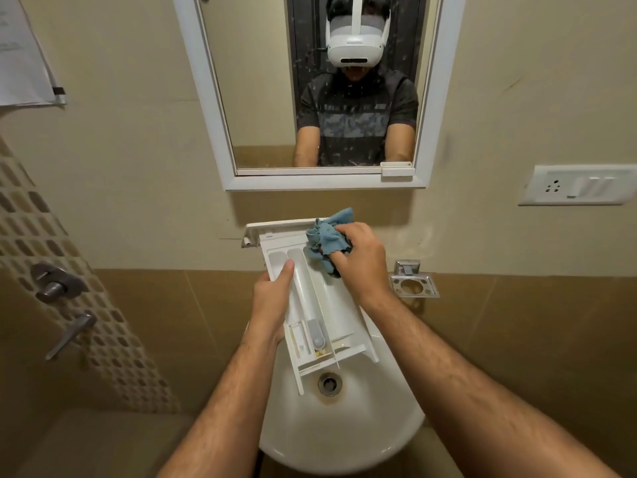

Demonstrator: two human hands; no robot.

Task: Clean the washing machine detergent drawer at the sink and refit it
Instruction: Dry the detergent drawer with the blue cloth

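Drawer tilted over sink for draining, left hand clamped on 9 o'clock edge for steadiness, right hand closed around cloth, wiping 1 o'clock compartment.

Warm, yellowish indoor light over everything here, fairly dim, and the beige wall takes on a muddy tint. The light seems to come from above and in front: the mirror frame throws a soft shadow downward on the wall beneath it. The white sink is the brightest patch, with gentle sheen but no harsh glare. Water spots speckle the mirror glass and cloud the reflection. Strong wide-angle bending at the edges: the tiled strip on the left leans hard, and the switch plate looks soft and smeared. The centre stays reasonably sharp, with slight blur overall.
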